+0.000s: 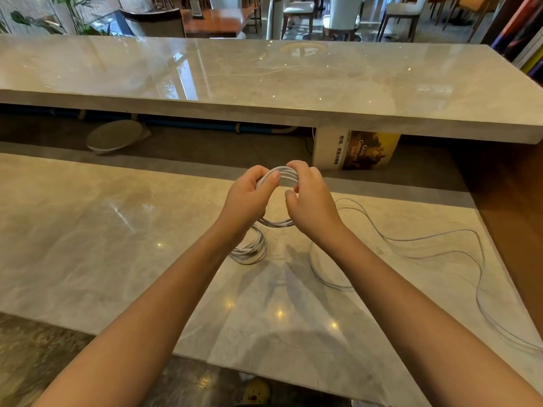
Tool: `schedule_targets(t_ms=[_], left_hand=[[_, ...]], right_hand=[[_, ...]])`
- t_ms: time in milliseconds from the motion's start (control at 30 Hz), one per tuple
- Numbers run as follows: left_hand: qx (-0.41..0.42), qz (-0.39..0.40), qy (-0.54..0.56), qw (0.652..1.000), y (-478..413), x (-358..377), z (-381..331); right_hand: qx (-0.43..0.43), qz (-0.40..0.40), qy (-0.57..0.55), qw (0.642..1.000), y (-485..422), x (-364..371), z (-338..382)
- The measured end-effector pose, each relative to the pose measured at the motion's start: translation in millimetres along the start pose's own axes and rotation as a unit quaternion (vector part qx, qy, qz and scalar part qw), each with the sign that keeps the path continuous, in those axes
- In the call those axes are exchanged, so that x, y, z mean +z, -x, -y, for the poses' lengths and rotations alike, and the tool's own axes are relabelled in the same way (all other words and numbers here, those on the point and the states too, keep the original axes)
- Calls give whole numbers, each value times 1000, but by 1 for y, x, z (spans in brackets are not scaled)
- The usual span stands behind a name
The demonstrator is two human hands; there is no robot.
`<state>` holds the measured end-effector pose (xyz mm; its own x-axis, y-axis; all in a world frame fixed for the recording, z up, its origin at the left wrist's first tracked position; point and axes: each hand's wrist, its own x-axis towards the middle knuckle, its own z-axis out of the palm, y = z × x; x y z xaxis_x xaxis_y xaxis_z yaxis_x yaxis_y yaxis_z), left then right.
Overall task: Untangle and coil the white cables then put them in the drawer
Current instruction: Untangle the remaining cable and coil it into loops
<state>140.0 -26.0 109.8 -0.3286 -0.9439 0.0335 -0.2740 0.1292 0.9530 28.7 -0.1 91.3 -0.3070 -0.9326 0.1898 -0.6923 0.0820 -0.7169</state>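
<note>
Nearest the camera, at the bottom edge, a yellow object (257,392) lies on the dark mottled floor (44,356); it is too cut off to tell what it is. Two bare forearms reach forward from there over the pale marble worktop (88,230).

On the worktop to the right, loose white cable (411,239) lies in long wandering curves. One loop passes under the right forearm, and the strands trail off toward the right edge.

Just past the wrists, a bunch of white loops (249,249) sits low at the worktop beneath the left wrist, and a few strands cross between the two wrists. Whether these belong to the coil above I cannot tell.

Above them, the left grip (246,198) and the right grip (311,201) meet over the middle of the worktop. Both are curled round a white cable coil (283,174), the left with its thumb laid across the loops, the right with its fingers over the top.

Farther back, in the shadowed gap under the upper counter (264,74), a book (355,151) lies on its side. A pale round dish (114,138) leans well to its left, with blue pipes (191,123) running behind. Beyond the counter stand chairs (342,16) and a wooden table (217,20).
</note>
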Motion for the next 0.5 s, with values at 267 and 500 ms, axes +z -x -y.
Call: schedule_targets(t_ms=[267, 500], left_hand=[[32, -57, 15, 998, -1, -3, 8], [33, -143, 41, 988, -2, -5, 16]], right_hand=[[-114, -32, 23, 993, -3, 3, -14], [45, 88, -90, 991, 4, -5, -11]])
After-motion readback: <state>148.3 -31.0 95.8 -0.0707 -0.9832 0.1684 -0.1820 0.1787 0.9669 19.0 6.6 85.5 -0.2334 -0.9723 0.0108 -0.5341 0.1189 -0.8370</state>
